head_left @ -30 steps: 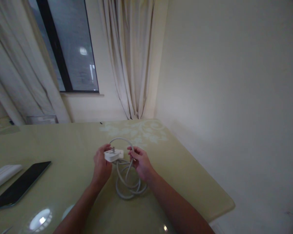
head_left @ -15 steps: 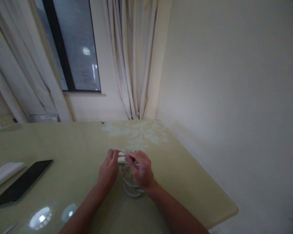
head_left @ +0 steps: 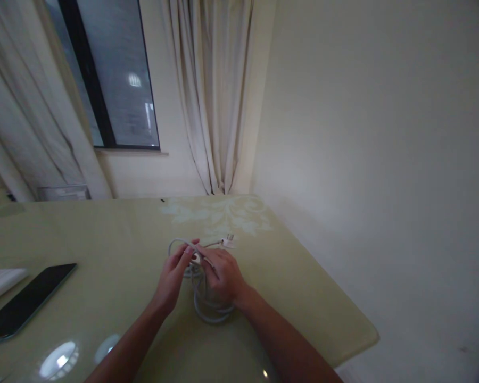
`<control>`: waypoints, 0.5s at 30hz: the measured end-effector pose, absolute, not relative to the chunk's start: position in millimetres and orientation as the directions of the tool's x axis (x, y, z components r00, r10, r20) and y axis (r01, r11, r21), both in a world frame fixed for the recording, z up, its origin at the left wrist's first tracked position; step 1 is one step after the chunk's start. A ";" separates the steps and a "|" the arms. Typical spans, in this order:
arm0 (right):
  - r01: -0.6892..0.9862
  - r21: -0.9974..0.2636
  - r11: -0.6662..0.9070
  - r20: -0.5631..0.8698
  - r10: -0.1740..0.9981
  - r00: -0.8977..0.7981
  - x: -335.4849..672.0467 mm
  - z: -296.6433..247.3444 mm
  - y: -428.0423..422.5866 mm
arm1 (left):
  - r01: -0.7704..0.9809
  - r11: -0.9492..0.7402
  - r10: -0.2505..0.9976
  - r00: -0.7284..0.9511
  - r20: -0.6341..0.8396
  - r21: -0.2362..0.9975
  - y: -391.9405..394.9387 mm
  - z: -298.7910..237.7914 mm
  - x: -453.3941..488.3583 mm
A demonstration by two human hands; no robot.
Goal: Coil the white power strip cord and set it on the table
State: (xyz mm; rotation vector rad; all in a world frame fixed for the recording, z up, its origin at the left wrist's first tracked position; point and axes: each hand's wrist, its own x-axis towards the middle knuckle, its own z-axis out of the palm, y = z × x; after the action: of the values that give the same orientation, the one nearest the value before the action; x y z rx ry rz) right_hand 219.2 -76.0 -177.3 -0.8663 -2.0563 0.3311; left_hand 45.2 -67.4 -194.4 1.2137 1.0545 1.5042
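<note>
A light grey power cord (head_left: pixel 211 320) lies in loose coils on the table in front of me, and one loop rises between my hands. My left hand (head_left: pixel 172 276) is closed, its thumb and fingertips pinching this loop. Facing it, my right hand (head_left: pixel 224 275) is closed round another stretch of the cord, covering part of the coils. Beyond my right fingers, the cord's white plug (head_left: pixel 228 243) rests on the table with its metal prongs showing. Between the hands a small white piece (head_left: pixel 195 259) shows, mostly hidden, and I cannot tell what it is.
The pale green glossy table (head_left: pixel 303 314) ends in a rounded corner at the right, beside a bare wall (head_left: pixel 363 159). A dark tablet-like slab (head_left: pixel 30 300) and a white bar-shaped object (head_left: pixel 2 282) lie at the left. Behind hang curtains (head_left: pixel 211 96) and a window (head_left: pixel 115 74).
My hands have shifted slightly left, closer together at the fingertips. The plug now shows beyond my right hand, and the raised loop stands larger. The view has turned slightly right.
</note>
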 end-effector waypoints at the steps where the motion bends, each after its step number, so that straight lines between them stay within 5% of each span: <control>1: 0.439 -0.508 0.741 0.604 0.670 -0.432 219.2 -176.7 -77.1 | -0.159 -0.210 0.974 -0.117 0.193 0.965 -67.6 -194.9 46.0; 5: 0.397 -0.553 0.732 0.588 0.681 -0.437 215.5 -176.6 -80.7 | -0.289 -0.188 0.977 -0.149 0.150 0.939 -65.0 -197.7 48.8; 12: 0.309 -0.757 0.576 0.583 0.809 -0.080 211.1 -178.9 -79.0 | -0.406 -0.133 0.982 -0.178 0.064 0.904 -63.4 -195.0 52.6; 15: 0.129 -0.883 0.450 0.455 0.891 0.002 209.9 -181.0 -71.9 | -0.529 -0.089 0.993 -0.109 0.036 0.844 -65.9 -189.8 53.6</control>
State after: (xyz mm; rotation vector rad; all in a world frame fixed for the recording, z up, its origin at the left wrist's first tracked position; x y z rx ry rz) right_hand 209.9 -71.9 -181.0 -0.9543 -1.4615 0.7696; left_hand 53.6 -65.9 -189.8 0.7796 0.8139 1.5395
